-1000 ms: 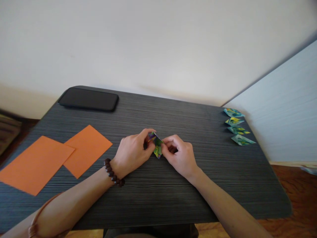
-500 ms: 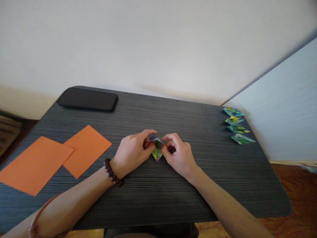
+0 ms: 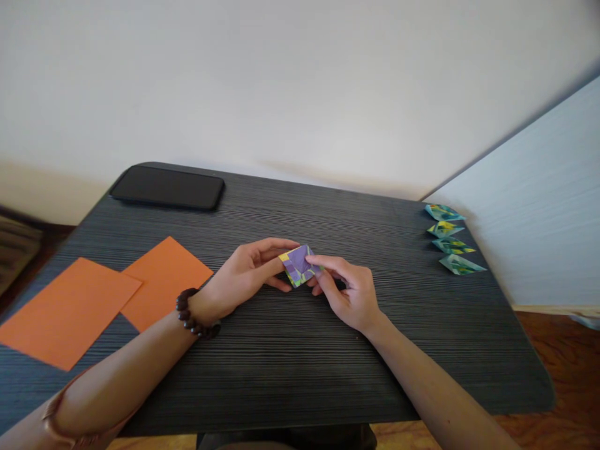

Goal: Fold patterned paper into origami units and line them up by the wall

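Note:
A small folded paper piece, purple with yellow and green print, is held between both hands just above the middle of the dark striped table. My left hand, with a bead bracelet on its wrist, pinches the piece's left side between thumb and fingers. My right hand pinches its right edge with thumb and forefinger. The piece's flat purple face is turned up toward me.
Two orange paper sheets lie overlapping at the left. A black phone rests at the far left edge. Several folded teal paper pieces sit in a row at the far right edge, beside a pale blue panel.
The folded piece has been turned and opened flatter, so its purple face now shows. My left hand has rolled palm-up and both hands have lifted slightly.

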Demonstrator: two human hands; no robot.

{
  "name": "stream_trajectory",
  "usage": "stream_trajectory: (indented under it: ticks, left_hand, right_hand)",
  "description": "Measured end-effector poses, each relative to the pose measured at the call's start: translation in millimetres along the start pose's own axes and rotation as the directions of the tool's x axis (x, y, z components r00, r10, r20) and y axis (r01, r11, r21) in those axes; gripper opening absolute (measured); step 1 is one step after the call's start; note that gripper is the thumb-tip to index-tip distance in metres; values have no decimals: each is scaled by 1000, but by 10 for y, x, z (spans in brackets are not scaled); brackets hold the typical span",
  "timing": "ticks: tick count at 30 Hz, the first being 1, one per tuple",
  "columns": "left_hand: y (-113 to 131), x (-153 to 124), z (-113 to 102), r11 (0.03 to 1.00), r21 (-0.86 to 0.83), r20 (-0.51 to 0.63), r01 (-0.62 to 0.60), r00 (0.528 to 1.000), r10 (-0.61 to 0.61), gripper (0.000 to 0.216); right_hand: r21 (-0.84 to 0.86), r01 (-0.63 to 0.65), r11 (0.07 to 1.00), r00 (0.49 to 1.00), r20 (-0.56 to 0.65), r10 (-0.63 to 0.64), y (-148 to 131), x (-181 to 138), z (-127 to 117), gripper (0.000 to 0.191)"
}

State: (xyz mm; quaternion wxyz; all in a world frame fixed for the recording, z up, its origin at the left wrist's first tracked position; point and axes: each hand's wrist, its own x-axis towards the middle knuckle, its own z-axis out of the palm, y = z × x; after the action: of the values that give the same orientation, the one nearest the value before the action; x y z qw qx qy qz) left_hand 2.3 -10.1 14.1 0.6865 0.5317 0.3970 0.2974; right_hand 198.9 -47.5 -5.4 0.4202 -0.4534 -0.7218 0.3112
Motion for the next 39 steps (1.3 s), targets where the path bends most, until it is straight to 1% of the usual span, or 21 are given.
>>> stream_trajectory:
  ticks: [4,7,11,13,17,24,28,32,34,36,37,39]
  left_hand:
    - [-24,4,-25,985,-161,39,68,997,-63,31]
    - [-22,7,-21,968,-227,46,104,994,-96,30]
    - [2,4,-23,949,-297,63,109,993,-95,30]
    - [9,2,-26,947,-300,73,114,993,-96,31]
    - [-10,3,-23,963,-242,53,117,993,-107,33]
    - [-62,5,-25,977,-174,41,124,992,-119,39]
    - [-61,5,-25,980,-159,27,124,992,-121,39]
    - [-42,1,6,983,-135,-13,124,992,-127,37]
    - [-34,-5,30,986,-110,-36,123,991,-127,38]
    - [-30,-13,52,990,-81,-54,119,991,-123,39]
    - [-29,-17,60,991,-66,-63,112,991,-116,39]
    - [-27,-25,69,995,-39,-82,96,992,-99,38]
  right_hand:
    - [-20,0,1000,1000,-29,-1,18,-4,-3,25]
    - [-42,31,999,999,-40,-33,15,0,-7,25]
    - [-76,75,994,996,-45,-78,12,8,-8,27]
    - [-118,127,985,990,-41,-133,19,13,-5,29]
    - [-176,222,959,972,-33,-231,29,20,1,32]
    - [-199,222,955,972,-32,-233,0,28,-9,33]
    - [-187,193,963,979,-27,-202,5,24,-23,33]
    - [-145,158,977,987,9,-159,2,-2,-23,31]
    - [-128,95,987,995,4,-96,-5,-13,-15,30]
    - [-112,2,994,999,-33,-6,-11,-15,-3,31]
    - [-104,-40,994,998,-49,35,-12,-11,3,29]
    - [-100,-93,991,995,-54,88,-11,1,10,19]
